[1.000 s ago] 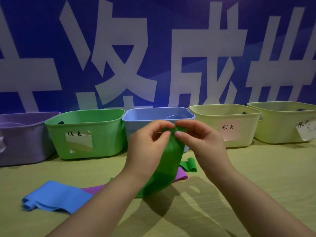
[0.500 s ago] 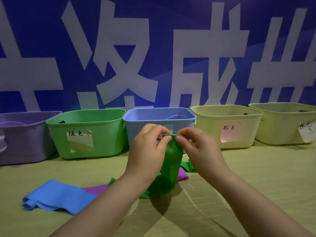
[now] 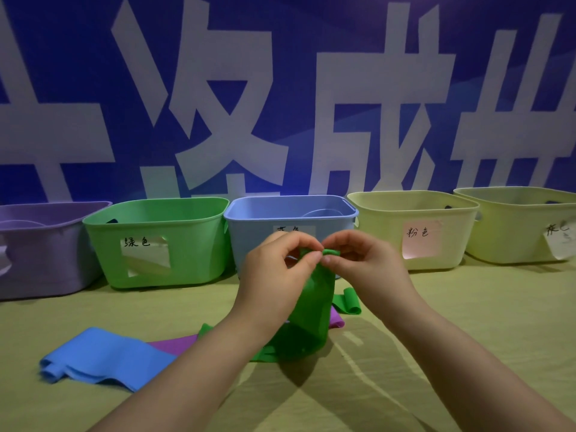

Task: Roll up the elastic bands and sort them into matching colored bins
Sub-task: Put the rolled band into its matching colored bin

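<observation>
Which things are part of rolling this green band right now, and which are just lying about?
In use: left hand and right hand, pinching the top of the green band; green bin, its destination.
Lying about: blue band, purple band, purple bin, blue bin, yellow bins.

A blue backdrop is set upright behind the worktop and fills the upper half of the view. Large white characters are printed across it. They are cut off at the top and at both sides, so only parts of them can be made out. Lighter blue streaks are seen between the characters towards the right. The worktop is covered by a yellow-green cloth, faintly creased and striped. Dark shadows are cast on it near the lower middle.
</observation>
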The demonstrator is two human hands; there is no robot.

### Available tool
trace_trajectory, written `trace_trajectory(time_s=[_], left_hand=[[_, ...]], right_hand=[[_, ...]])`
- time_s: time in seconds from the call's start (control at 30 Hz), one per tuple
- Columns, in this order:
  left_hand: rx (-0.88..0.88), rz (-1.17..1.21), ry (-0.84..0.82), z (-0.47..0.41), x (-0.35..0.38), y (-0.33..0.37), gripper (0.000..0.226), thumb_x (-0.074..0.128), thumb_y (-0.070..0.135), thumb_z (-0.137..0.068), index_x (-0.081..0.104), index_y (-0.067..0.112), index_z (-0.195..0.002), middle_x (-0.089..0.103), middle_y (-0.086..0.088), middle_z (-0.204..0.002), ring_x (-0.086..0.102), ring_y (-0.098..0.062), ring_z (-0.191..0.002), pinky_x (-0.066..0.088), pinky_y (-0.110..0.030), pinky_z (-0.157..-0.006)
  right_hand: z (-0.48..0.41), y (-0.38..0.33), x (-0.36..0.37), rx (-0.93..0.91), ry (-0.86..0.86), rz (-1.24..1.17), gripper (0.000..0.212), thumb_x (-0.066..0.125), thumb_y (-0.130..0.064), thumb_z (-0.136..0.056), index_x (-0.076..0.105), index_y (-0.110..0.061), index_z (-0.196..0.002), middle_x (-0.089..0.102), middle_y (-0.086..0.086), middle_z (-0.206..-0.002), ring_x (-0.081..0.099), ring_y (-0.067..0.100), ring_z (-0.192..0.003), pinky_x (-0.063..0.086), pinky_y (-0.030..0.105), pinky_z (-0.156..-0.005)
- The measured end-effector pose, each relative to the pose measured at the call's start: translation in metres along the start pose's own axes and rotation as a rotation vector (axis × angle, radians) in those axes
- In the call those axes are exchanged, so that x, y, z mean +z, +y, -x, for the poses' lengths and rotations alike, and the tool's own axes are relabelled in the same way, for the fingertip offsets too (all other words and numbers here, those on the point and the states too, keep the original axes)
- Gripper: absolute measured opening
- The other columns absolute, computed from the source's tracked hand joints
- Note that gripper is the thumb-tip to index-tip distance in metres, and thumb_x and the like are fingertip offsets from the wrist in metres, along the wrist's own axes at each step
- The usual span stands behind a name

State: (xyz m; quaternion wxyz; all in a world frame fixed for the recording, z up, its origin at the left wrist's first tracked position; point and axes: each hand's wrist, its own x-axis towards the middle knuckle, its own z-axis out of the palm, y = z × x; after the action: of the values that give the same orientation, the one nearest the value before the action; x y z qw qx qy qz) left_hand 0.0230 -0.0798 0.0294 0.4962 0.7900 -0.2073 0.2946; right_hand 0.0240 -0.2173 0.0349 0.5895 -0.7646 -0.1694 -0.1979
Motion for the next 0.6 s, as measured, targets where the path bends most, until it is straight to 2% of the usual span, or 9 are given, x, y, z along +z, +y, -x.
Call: trace_trajectory(time_s=[0.1, 0.27, 0.43, 0.47, 0.53, 0.6], left_hand=[[0.013, -0.015, 0.008, 0.0, -0.001, -0.001, 0.027, 0.068, 0.013, -0.081, 0.062, 0.038, -0.074, 0.06, 0.016, -0.079, 0.058, 0.0, -0.077, 0.049, -0.017, -0.071], [-0.012, 0.003, -0.005, 0.002, -0.001, -0.005, 0.028, 0.069, 0.011, -0.08, 0.063, 0.038, -0.079, 0.066, 0.012, -0.082, 0.062, -0.002, -0.079, 0.054, -0.026, -0.076], [-0.04, -0.014, 0.029, 0.002, 0.0, -0.008, 0.024, 0.071, 0.014, -0.078, 0.064, 0.037, -0.076, 0.067, 0.014, -0.073, 0.061, 0.001, -0.071, 0.052, -0.021, -0.07], [-0.029, -0.033, 0.025, 0.003, 0.0, -0.009, 0.019, 0.071, 0.015, -0.079, 0.067, 0.033, -0.077, 0.067, 0.014, -0.073, 0.061, 0.0, -0.071, 0.052, -0.02, -0.069], [0.024, -0.118, 0.011, 0.003, 0.0, -0.011, 0.006, 0.069, 0.018, -0.08, 0.071, 0.024, -0.08, 0.066, 0.012, -0.073, 0.06, -0.002, -0.071, 0.049, -0.02, -0.068], [0.077, -0.208, 0.009, 0.002, 0.0, -0.014, 0.005, 0.067, 0.02, -0.083, 0.071, 0.019, -0.08, 0.062, 0.013, -0.071, 0.056, -0.002, -0.069, 0.044, -0.015, -0.064]], right_hand=[[-0.001, 0.0, 0.0, 0.013, 0.002, -0.016, 0.024, 0.071, -0.003, -0.076, 0.066, -0.026, -0.074, 0.069, -0.003, -0.074, 0.065, 0.007, -0.071, 0.054, 0.019, -0.065], [-0.001, 0.0, -0.002, 0.063, 0.013, 0.009, 0.017, 0.072, -0.009, -0.076, 0.067, -0.025, -0.075, 0.07, -0.004, -0.074, 0.066, 0.007, -0.07, 0.053, 0.017, -0.064], [0.0, -0.004, -0.004, -0.017, -0.012, 0.38, 0.001, 0.067, -0.024, -0.083, 0.067, -0.024, -0.083, 0.063, -0.013, -0.074, 0.057, 0.0, -0.071, 0.042, 0.01, -0.063], [0.001, -0.004, -0.004, -0.052, -0.013, 0.457, 0.006, 0.065, -0.026, -0.084, 0.068, -0.023, -0.087, 0.061, -0.013, -0.074, 0.055, 0.001, -0.072, 0.039, 0.009, -0.06], [0.001, -0.004, -0.004, -0.087, -0.026, 0.569, 0.014, 0.06, -0.03, -0.087, 0.069, -0.021, -0.093, 0.059, -0.011, -0.078, 0.053, 0.006, -0.075, 0.035, 0.015, -0.058], [0.001, -0.005, -0.004, -0.103, -0.051, 0.638, 0.019, 0.055, -0.032, -0.09, 0.068, -0.019, -0.097, 0.058, -0.008, -0.083, 0.053, 0.011, -0.081, 0.032, 0.024, -0.063]])
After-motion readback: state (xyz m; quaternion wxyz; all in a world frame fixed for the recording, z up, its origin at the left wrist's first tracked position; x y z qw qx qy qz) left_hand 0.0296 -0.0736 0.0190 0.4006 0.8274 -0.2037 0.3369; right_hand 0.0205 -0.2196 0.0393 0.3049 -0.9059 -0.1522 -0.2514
